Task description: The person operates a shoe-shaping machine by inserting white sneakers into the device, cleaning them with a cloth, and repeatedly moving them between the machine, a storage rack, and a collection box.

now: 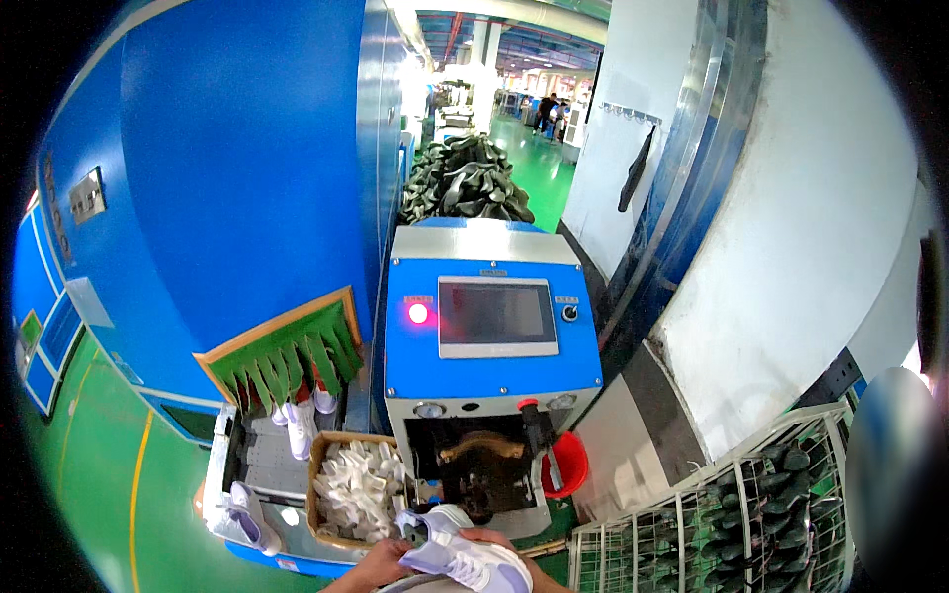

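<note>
A white and lavender sneaker point(463, 561) is held low in front of the machine, its laced side turned up. My left hand point(381, 567) grips it on the left, near the dark shoe opening. Behind the sneaker, my right hand point(506, 546) closes on its far side, the fingers partly hidden. Just beyond stands a machine point(415, 374) with a blue front panel, a dark screen point(496, 316) and a lit red button point(418, 313). Its lower recess holds a dark mechanism point(479, 474). Left of it sits a cardboard box point(315, 484) filled with white plastic pieces point(361, 489).
Another sneaker point(255, 519) rests at the conveyor's point(272, 465) near end. More shoes point(300, 427) emerge beneath green curtain strips point(287, 371). A red bucket point(570, 463) stands right of the machine, beside a wire rack point(682, 534) of dark shoe-shaped forms. A similar pile point(470, 183) lies behind.
</note>
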The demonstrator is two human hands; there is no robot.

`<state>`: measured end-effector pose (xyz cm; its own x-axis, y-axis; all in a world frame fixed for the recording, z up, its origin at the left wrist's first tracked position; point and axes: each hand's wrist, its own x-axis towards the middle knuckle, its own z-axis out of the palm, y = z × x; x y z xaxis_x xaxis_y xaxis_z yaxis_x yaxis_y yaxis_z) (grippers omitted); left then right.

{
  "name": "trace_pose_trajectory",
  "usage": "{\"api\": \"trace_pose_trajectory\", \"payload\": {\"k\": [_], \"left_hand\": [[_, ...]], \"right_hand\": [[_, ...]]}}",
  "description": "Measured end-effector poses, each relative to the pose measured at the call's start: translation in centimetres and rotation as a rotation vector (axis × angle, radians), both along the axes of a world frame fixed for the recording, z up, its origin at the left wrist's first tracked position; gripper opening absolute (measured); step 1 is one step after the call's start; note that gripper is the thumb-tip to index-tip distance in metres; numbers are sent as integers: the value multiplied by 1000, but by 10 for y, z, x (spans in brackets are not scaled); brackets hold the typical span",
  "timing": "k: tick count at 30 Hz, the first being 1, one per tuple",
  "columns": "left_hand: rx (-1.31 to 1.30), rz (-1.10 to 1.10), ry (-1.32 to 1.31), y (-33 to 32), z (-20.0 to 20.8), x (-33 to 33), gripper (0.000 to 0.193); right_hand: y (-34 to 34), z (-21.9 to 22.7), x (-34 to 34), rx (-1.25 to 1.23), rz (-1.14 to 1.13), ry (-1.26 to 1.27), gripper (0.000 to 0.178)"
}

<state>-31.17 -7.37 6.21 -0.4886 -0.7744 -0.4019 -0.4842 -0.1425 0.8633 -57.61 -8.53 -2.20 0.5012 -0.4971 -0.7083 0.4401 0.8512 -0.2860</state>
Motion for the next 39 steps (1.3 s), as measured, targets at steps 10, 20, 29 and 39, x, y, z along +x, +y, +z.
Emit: {"api": "trace_pose_trajectory", "payload": {"k": [10,20,29,39], "left_hand": [[335,335,313,25,11,-48,38],[85,173,319,7,-31,-78,35],[359,420,637,-41,-89,-121,31],[407,428,383,-53,-128,-78,32]], "right_hand": [[34,68,-66,-812,-7,495,96],[38,63,-53,-581,-366,572,85],[-61,77,-38,-792,-102,1259,93],[-108,49,9,-821,598,1967,79]]}}
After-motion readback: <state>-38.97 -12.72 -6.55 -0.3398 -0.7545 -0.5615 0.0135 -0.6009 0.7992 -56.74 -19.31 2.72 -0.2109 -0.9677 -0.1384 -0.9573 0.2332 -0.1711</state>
